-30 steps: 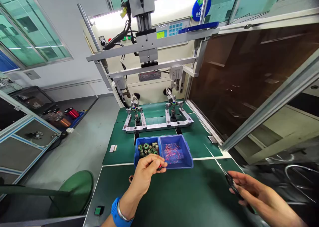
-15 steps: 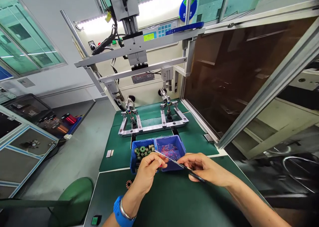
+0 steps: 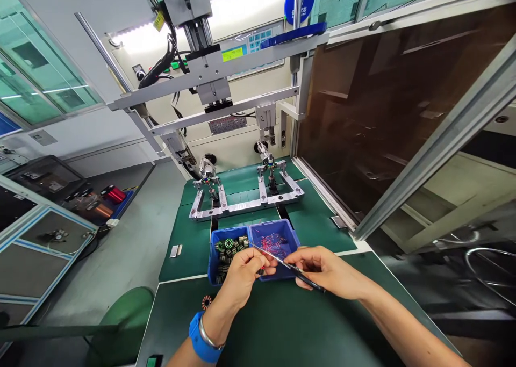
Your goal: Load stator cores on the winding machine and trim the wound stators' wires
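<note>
My left hand (image 3: 246, 270), with a blue band at its wrist, is closed in a pinch on a small wire-wound stator (image 3: 261, 271); its red wire shows, and my fingers hide most of the rest. In my right hand (image 3: 318, 267) is a pair of scissors (image 3: 296, 273) with dark handles, gripped by bent fingers. Their thin silver blades slant up and left, right beside the left fingertips. Whether the blades are spread I cannot tell. Another wound stator (image 3: 207, 302) with copper-red coils lies on the green table by my left forearm.
Beyond my hands, a blue bin (image 3: 213, 259) holds many green stators. Adjoining it, a second blue bin (image 3: 292, 243) contains red wire bits. Behind them stands a metal fixture (image 3: 245, 208) beneath a machine frame (image 3: 226, 114). A brown panel (image 3: 382, 103) rises at the right.
Both hands stay close together over the front of the bins. The scissors have moved slightly left, and the left fingers have shifted a little right. The whole view has tilted slightly.
</note>
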Demonstrator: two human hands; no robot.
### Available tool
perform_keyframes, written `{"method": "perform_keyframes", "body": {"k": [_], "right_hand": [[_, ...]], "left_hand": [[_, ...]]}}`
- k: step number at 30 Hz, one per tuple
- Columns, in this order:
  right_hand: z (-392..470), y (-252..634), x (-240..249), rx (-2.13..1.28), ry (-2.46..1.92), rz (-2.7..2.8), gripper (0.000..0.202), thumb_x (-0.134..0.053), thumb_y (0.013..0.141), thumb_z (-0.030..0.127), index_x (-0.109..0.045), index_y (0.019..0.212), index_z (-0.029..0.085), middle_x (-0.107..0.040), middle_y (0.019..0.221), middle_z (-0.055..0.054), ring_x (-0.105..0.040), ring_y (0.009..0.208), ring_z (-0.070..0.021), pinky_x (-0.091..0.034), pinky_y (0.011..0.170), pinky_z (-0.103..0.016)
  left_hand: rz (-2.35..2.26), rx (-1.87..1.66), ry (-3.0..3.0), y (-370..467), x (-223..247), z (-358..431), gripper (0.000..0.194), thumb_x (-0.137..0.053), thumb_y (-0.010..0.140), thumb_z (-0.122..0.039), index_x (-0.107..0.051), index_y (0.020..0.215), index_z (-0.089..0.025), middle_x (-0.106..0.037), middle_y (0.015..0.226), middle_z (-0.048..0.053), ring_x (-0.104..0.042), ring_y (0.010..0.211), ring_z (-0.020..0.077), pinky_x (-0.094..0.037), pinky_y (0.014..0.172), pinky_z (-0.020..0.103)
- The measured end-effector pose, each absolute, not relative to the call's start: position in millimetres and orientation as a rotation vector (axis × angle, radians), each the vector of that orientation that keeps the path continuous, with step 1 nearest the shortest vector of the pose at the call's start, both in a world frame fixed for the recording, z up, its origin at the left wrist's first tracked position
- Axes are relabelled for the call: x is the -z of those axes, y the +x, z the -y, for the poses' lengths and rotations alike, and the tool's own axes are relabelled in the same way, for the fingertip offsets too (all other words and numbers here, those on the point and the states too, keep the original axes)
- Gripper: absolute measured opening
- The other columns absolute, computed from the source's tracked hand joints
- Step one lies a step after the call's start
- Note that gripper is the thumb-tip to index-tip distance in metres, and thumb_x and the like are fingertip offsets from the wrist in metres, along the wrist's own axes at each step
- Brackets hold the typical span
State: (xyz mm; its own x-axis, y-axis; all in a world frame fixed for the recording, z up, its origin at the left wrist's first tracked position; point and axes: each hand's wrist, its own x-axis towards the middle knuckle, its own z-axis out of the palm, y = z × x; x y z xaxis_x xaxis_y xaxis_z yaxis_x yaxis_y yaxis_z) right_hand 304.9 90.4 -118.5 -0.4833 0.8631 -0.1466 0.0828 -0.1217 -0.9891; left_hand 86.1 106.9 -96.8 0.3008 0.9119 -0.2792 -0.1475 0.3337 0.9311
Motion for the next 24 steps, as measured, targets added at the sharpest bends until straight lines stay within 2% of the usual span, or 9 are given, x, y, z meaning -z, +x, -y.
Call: {"method": "perform_keyframes", "body": {"k": [5,12,17,22,24], "right_hand": [[-86.5,306.3,117.1,-1.648,-1.082,1.538,0.028,-0.072,0.079,0.031,-0.07,0.103,0.015,-0.053,0.071,0.002,-0.044,0.061,-0.0082,-0.038,0.058,-0.023],[-81.2,309.6,121.1,-1.665,-1.046,1.507,0.025,-0.066,0.084,0.034,-0.069,0.1,0.015,-0.054,0.073,0.002,-0.045,0.059,-0.0074,-0.043,0.059,-0.024],[-74.2,308.7,111.5,-1.726,-1.094,1.431,0.027,-0.069,0.079,0.037,-0.065,0.093,0.014,-0.05,0.071,0.003,-0.054,0.061,-0.0095,-0.043,0.052,-0.021],[-59.4,313.4,101.6,-1.772,-1.283,1.482,0.036,-0.065,0.078,0.039,-0.062,0.105,0.015,-0.055,0.073,0.002,-0.056,0.054,-0.0092,-0.033,0.037,-0.015],[-49.6,316.9,100.8,-1.746,-1.324,1.458,0.04,-0.066,0.077,0.041,-0.06,0.109,0.018,-0.056,0.075,0.002,-0.06,0.058,-0.0115,-0.037,0.037,-0.016]], "left_hand": [[-0.999,-0.837,0.955,89.9,95.1,-107.8,0.027,-0.074,0.068,-0.036,-0.061,0.067,-0.012,-0.068,0.084,0.011,-0.065,0.086,0.0231,-0.053,0.078,0.031],[-1.014,-0.81,0.967,92.6,96.3,-107.3,0.027,-0.073,0.068,-0.037,-0.061,0.067,-0.012,-0.067,0.085,0.011,-0.065,0.087,0.0244,-0.052,0.08,0.035],[-1.015,-0.776,0.989,91.1,102.4,-104.2,0.027,-0.072,0.07,-0.037,-0.061,0.069,-0.013,-0.067,0.087,0.011,-0.065,0.087,0.0246,-0.051,0.083,0.037],[-1.002,-0.839,1.028,82.4,104.9,-93.5,0.033,-0.077,0.074,-0.041,-0.065,0.07,-0.011,-0.064,0.093,0.011,-0.066,0.091,0.0256,-0.055,0.082,0.036],[-1.009,-0.864,1.051,74.5,102.7,-84.6,0.039,-0.078,0.077,-0.048,-0.068,0.074,-0.01,-0.063,0.097,0.011,-0.067,0.089,0.0258,-0.057,0.079,0.036]]}}
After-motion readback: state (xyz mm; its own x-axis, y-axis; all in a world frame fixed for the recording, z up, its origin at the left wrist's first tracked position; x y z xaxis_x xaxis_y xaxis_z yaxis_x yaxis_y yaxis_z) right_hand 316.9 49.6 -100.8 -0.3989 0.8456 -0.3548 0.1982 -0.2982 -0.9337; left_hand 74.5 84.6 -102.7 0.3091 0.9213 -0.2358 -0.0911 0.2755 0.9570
